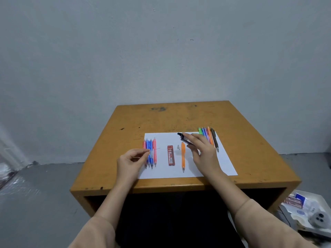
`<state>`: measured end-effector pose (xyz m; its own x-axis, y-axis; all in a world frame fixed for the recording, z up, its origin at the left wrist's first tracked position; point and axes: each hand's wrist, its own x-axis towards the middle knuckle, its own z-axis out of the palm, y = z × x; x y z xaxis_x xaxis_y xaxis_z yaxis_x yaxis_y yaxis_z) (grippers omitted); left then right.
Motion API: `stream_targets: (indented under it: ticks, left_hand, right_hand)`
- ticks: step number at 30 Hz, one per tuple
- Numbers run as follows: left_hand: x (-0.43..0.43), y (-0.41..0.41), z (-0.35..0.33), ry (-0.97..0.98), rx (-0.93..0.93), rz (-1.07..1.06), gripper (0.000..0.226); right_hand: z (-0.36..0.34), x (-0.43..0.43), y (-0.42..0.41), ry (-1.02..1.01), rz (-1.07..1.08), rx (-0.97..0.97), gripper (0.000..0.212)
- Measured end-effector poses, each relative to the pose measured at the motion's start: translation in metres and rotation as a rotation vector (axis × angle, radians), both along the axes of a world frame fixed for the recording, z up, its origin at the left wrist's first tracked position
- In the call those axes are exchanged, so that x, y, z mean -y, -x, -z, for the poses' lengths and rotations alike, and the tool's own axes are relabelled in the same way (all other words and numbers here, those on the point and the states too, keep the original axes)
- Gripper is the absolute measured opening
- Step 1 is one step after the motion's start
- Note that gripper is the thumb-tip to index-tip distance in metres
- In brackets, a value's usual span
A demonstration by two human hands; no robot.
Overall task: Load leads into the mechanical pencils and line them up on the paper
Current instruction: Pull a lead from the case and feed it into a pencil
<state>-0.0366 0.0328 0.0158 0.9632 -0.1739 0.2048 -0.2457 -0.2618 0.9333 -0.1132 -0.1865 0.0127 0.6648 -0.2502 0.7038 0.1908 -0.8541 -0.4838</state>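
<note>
A white paper [200,167] lies on the wooden table [250,158]. Several pink and blue pencils [150,153] are lined up on the paper's left side. My left hand [129,162] pinches a thin lead [155,149] over them. A red lead case [170,155] lies mid-paper, and to its right an orange pencil [183,156] with a small clear cap [178,146] beside it. My right hand [202,151] holds a dark lead case [184,138] above the paper. A bunch of colourful pencils [208,136] lies at the paper's far right corner.
The table stands against a grey wall. On the floor at the lower right sits a white tray [308,212] with boxes, tape and small items. The table's front edge [179,185] is close to my forearms.
</note>
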Motion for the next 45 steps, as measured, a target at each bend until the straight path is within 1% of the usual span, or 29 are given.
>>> stream_targets:
  ticks: [4, 11, 15, 19, 26, 29, 34, 40, 45]
  left_hand:
    - [-0.006, -0.002, 0.008, 0.018, 0.023, -0.044, 0.018]
    - [-0.007, -0.004, 0.012, -0.003, 0.023, -0.041, 0.017]
    - [-0.009, -0.002, 0.013, 0.022, 0.056, -0.062, 0.015]
    - [-0.012, -0.002, 0.015, 0.074, 0.114, -0.105, 0.013]
    - [-0.012, 0.001, 0.013, 0.079, 0.138, -0.121, 0.013]
    - [-0.012, 0.002, 0.012, 0.087, 0.136, -0.137, 0.014]
    - [-0.012, 0.002, 0.011, 0.101, 0.133, -0.151, 0.015]
    - [-0.012, 0.004, 0.01, 0.113, 0.128, -0.142, 0.015]
    - [-0.012, 0.004, 0.01, 0.112, 0.126, -0.148, 0.015]
  right_hand:
    - [-0.003, -0.008, -0.002, -0.058, -0.038, 0.017, 0.058]
    - [-0.011, -0.014, -0.007, -0.202, -0.096, -0.018, 0.064]
    - [-0.015, -0.016, -0.008, -0.284, -0.126, -0.012, 0.069]
    - [-0.016, -0.018, -0.009, -0.338, -0.139, -0.006, 0.068]
    - [-0.018, -0.022, -0.008, -0.403, -0.158, -0.013, 0.068]
    - [-0.018, -0.024, -0.008, -0.429, -0.154, -0.016, 0.065]
    - [-0.018, -0.024, -0.007, -0.437, -0.151, -0.025, 0.054]
    - [-0.022, -0.025, -0.007, -0.457, -0.154, -0.054, 0.051]
    - [-0.028, -0.026, -0.013, -0.476, -0.108, -0.046, 0.045]
